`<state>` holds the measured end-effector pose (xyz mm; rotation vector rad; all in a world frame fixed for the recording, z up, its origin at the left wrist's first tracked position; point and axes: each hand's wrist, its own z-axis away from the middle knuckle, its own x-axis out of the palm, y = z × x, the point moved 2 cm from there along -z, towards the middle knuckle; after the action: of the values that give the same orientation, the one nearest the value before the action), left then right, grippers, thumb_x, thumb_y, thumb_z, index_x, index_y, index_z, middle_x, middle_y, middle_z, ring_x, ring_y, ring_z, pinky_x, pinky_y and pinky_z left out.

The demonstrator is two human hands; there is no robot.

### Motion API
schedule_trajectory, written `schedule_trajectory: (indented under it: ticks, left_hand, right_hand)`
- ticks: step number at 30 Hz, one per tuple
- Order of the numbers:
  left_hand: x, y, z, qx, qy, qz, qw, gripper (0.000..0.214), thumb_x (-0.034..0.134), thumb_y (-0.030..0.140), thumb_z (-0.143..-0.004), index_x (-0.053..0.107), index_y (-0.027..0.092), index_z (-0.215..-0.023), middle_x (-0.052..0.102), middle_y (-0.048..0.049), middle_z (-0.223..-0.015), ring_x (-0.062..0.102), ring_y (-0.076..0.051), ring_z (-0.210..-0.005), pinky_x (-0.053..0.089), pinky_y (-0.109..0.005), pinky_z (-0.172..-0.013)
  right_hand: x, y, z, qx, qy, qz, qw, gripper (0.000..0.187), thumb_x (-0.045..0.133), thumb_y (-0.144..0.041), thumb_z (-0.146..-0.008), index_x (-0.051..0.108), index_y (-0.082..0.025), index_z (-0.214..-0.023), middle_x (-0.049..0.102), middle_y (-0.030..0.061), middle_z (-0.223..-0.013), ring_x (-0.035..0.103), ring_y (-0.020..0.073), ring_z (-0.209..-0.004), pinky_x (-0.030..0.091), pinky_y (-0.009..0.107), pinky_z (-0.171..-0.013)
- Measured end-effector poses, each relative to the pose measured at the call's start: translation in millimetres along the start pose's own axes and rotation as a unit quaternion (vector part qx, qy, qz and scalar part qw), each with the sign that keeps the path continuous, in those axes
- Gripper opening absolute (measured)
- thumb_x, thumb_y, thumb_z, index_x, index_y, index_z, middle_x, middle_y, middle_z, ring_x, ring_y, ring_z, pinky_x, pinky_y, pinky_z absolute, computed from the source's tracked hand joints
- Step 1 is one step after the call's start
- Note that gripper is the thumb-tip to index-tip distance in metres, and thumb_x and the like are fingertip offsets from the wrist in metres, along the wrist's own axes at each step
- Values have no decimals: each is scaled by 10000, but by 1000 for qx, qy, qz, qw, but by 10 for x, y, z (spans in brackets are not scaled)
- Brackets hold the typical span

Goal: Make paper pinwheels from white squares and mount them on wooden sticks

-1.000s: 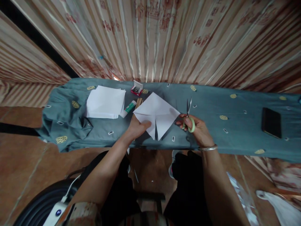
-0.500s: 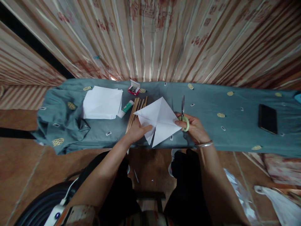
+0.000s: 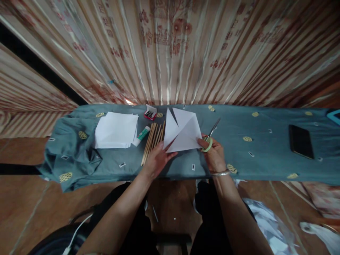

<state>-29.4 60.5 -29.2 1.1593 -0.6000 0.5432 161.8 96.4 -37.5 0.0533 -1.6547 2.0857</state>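
A white square sheet of paper (image 3: 186,131) is held up over the cloth-covered table, creased and slit inward from its upper left and lower left corners. At its lower left, my left hand (image 3: 156,161) grips the paper between thumb and fingers. My right hand (image 3: 214,156) pinches the lower right corner and also holds the scissors (image 3: 207,143), with their pale green handles round the fingers. The scissor blades point up and to the right, away from the paper. Several wooden sticks (image 3: 151,141) lie just left of the sheet, partly behind my left hand.
Left of the sticks are a green-and-white glue stick (image 3: 142,136) and a stack of white paper (image 3: 117,129). A small red box of metal pins (image 3: 150,113) stands open behind. A black phone (image 3: 301,141) lies far right. A clear bag of paper scraps (image 3: 268,223) is on the floor.
The sheet has been turned in my hands, so its slits now face left and upper left. The scissors have tipped to the right. My view has tilted up a little.
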Motion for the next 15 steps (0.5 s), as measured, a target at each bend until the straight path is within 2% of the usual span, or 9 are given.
schedule_trajectory:
  ticks: [4,9,13,15]
  left_hand:
    - [28,-40,18,7,-22,-1,1000,523,808,564,-632,713,213,-1008,701,-84,-1141,599,-293,-1162,470,-406,-945]
    - [135,-54,4,26,-28,-56,998,541,842,503,-626,708,213,-1062,675,-96,-1207,596,-277,-1156,456,-362,-920]
    - [244,-95,-43,54,-5,-82,995,510,846,425,-624,691,228,-1068,694,-74,-1176,624,-252,-1111,460,-354,-937]
    - [266,-117,-86,72,28,-86,993,503,835,397,-630,677,217,-1072,706,-74,-1146,635,-251,-1091,478,-350,-912]
  right_hand:
    - [100,16,-30,-10,16,-50,999,395,896,-296,-458,699,-178,-779,621,-77,-644,498,60,-575,375,202,-545]
    - [212,59,-54,-29,25,-61,997,387,882,-310,-488,680,-184,-793,616,-70,-675,505,68,-591,383,209,-541]
    - [328,172,-36,-51,16,-45,998,402,869,-337,-502,682,-186,-824,621,-63,-678,513,84,-607,423,240,-579]
    - [390,226,-13,-55,12,-37,998,399,864,-338,-507,682,-187,-829,623,-65,-668,509,83,-595,427,246,-583]
